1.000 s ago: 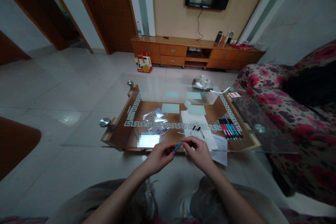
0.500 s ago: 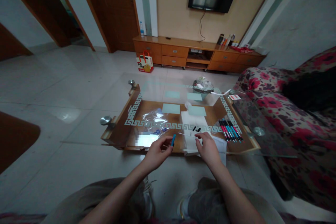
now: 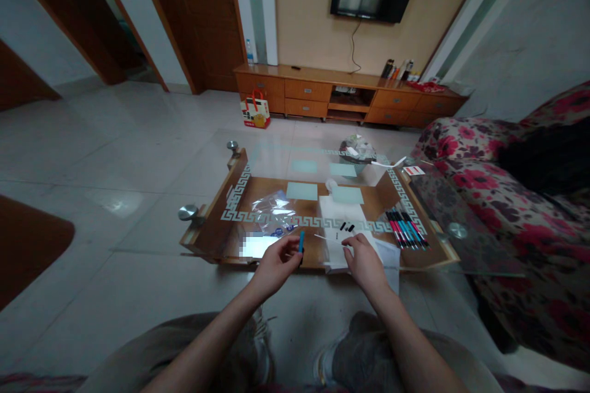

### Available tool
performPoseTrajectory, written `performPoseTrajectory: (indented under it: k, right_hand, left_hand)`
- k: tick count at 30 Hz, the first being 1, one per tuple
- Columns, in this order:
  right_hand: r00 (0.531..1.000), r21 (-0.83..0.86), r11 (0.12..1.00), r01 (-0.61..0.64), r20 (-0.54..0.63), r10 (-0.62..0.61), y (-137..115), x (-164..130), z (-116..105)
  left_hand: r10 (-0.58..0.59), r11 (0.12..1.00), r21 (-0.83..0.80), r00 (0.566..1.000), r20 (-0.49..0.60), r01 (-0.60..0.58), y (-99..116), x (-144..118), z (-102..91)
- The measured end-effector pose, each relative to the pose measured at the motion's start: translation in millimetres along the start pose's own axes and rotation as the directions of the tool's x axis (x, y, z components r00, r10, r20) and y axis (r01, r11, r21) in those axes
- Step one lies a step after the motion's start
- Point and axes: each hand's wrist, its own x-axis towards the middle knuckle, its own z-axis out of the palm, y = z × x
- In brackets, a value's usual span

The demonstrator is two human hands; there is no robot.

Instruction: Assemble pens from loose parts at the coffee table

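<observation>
Glass tabletop (image 3: 306,221) below; left hand (image 3: 278,262) holds blue tube (image 3: 301,241) (quite slim).

I can see a slim blue tube (image 3: 301,242) standing nearly upright, pinched in the left hand (image 3: 278,262), its upper end clear of the fingers. A few short black pieces (image 3: 343,226) lie close together just beyond the right hand (image 3: 366,264), with a thin white stick (image 3: 321,236) lying near them.
</observation>
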Motion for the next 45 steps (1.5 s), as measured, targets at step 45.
performPoseTrajectory:
  k: [45]
  right_hand:
    - [0.977, 0.929, 0.335, -0.158, 0.099, 0.187, -19.6, 6.6, 6.7]
  left_hand:
    - [0.031, 0.984, 0.176, 0.99, -0.139, -0.007, 0.4, -0.3, -6.8]
